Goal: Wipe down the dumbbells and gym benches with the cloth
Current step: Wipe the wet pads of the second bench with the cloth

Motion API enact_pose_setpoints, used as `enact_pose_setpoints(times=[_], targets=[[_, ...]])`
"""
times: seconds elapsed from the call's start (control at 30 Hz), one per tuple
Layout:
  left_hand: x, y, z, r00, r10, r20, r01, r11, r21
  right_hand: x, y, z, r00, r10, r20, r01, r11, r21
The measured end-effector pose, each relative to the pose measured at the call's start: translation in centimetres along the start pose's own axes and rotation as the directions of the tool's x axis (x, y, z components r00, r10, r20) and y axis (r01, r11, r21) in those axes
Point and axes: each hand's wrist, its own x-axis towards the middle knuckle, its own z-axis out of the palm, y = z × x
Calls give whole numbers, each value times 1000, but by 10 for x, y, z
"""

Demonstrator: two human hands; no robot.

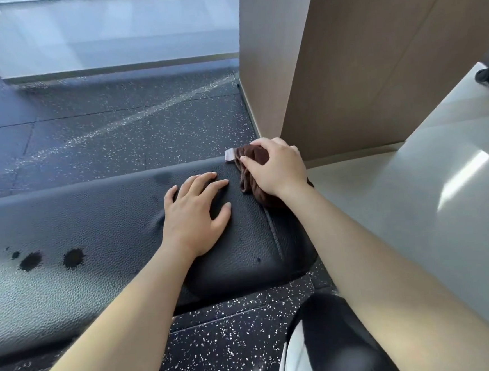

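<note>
Head view: cloth (255, 167) under right grip (275, 166).

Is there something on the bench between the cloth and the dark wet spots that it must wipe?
Yes. The left hand lies flat on the bench, between the brown cloth under the right hand and the dark spots farther left. Nothing else visible blocks that stretch.

The bench (74, 228) runs off the left edge; the right hand (277, 166) hides part of the cloth (254, 155).
</note>
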Motion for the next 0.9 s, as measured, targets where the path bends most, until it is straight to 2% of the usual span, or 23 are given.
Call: enact_pose_setpoints(times=[0.17, 0.3, 0.37, 0.47, 0.6, 0.73, 0.83, 0.9], targets=[[-1, 0, 0, 1000, 2, 6, -2, 1000, -1, -73, 12, -10, 996, -92, -2, 92, 995, -39], [-8, -2, -5, 996, 19, 82, -15, 999, -53, -134, 18, -12, 990, -119, -81, 115, 992, -53], [-20, -11, -11, 992, 41, 121, -40, 999, -14, -154, 17, -6, 981, -127, -147, 119, 991, -67], [-46, -28, -20, 996, 36, 78, -39, 998, 40, -156, 11, 4, 973, -107, -202, 89, 991, -96], [-53, -32, -20, 999, -35, 9, 35, 999, 19, -117, -8, 8, 994, -44, -103, 30, 991, -129], [-53, -30, -20, 999, -54, 6, 53, 998, 27, -90, -23, 8, 1000, 22, -19, -24, 989, -144], [-55, -31, -21, 998, -53, 22, 52, 998, 29, -98, -25, 3, 1000, 7, 12, -5, 988, -157], [-57, -31, -21, 998, -51, 23, 51, 998, 23, -117, -23, 0, 998, -53, 33, 58, 987, -150]])
